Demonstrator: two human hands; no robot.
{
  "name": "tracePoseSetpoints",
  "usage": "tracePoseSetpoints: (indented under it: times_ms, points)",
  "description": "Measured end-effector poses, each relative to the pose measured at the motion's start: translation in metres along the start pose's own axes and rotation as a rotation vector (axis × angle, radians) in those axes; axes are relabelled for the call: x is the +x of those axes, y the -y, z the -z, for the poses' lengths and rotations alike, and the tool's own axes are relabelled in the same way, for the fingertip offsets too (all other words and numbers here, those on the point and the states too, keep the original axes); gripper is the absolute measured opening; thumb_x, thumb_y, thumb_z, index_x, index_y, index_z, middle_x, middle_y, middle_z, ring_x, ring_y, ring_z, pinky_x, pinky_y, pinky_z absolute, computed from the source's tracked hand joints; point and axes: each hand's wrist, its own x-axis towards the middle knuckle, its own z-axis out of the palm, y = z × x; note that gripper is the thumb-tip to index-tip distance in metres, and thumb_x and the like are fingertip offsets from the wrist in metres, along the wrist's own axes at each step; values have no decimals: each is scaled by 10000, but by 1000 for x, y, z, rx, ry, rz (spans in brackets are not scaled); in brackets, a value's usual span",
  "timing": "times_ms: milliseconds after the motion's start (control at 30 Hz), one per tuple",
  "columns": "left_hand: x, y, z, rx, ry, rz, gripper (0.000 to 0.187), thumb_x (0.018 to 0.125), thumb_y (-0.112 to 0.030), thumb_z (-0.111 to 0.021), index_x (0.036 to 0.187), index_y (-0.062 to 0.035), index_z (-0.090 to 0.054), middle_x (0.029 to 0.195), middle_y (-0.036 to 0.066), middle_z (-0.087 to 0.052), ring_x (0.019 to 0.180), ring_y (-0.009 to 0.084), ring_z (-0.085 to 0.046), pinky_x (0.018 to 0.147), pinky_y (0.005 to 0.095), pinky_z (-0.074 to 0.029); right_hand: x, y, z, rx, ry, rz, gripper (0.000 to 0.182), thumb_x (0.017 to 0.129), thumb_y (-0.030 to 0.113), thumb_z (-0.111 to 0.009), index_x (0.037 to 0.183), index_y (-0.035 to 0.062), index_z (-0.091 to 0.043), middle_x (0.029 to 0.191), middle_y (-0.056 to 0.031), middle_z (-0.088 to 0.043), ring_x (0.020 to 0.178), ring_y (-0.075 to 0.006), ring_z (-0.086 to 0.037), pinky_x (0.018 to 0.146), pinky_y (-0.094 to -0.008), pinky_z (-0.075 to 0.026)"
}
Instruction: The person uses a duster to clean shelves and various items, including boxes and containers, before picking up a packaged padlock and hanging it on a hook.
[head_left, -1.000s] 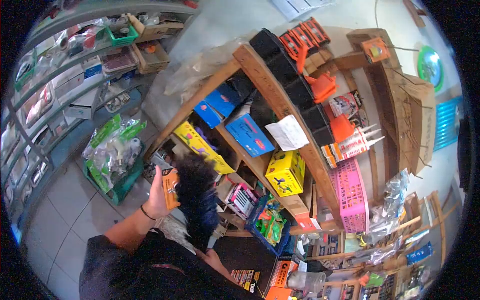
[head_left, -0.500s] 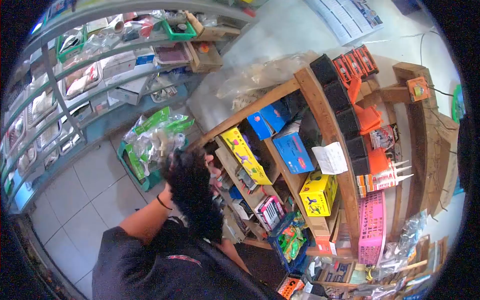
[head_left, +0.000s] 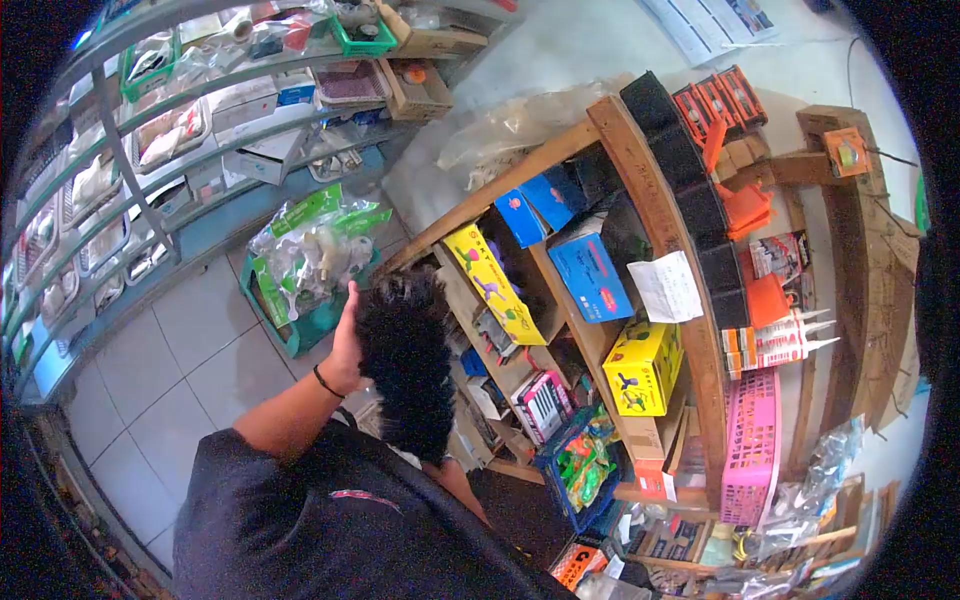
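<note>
Left hand: raised at near left, with a dark wristband on the wrist; partly behind dark hair. Impossible to tell whether gripping anything.

Right hand: low, to the right of the left one, mostly out of sight behind the same hair. Wrists apart; impossible to tell whether touching at the fingertips, or what is held.

Held thing: hidden, if there at all; any place for it would be behind the hair, between the two wrists.

Green basket: on the floor, just beyond the left hand, heaped with bagged goods.

Wooden shelf: at right, bearing a long yellow box and, farther right, blue boxes.

Blue tray: at right of the right hand, full of green and orange packets.

Good handling: best to shift the head or hair aside for a clear sight of both sets of fingers. Support anything small from both sides, lightly, without squeezing. Keep the left elbow clear of the basket and the right forearm clear of the tray.
</note>
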Motion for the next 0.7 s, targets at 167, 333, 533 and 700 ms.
tracePoseSetpoints:
  times_ms: [167,333,533,700]
  points:
    - [-2,5,-9,98,-82,-31,828,802,-689,-205,1309,-47,-330,1288,152,-413,1177,288,-417,1003,427,-304,6,-10,-1,10,45,-13,498,783,464,-545,855,-25,-608,742,-219,-608,697,-350,-595,649,-433,-445]
    - [2,1,-4,-51,405,48,843,786,-704,-228,1300,-46,-343,1278,148,-425,1158,284,-438,995,426,-313,11,-1,10,-51,135,-36,482,779,446,-558,845,-30,-604,737,-219,-607,689,-344,-598,643,-429,-448]
    - [14,-9,20,-27,414,18,887,727,-746,-301,1292,-64,-352,1206,216,-459,1104,384,-451,920,514,-357,3,35,19,-71,71,-16,478,776,440,-561,841,-32,-602,731,-218,-605,684,-340,-600,641,-425,-450]
    - [5,-12,-2,127,-26,-126,834,771,-708,-272,1304,-71,-341,1271,156,-432,1137,318,-452,960,461,-350,11,47,33,-106,-6,11,474,773,434,-565,836,-34,-600,725,-217,-603,680,-337,-603,639,-421,-452]
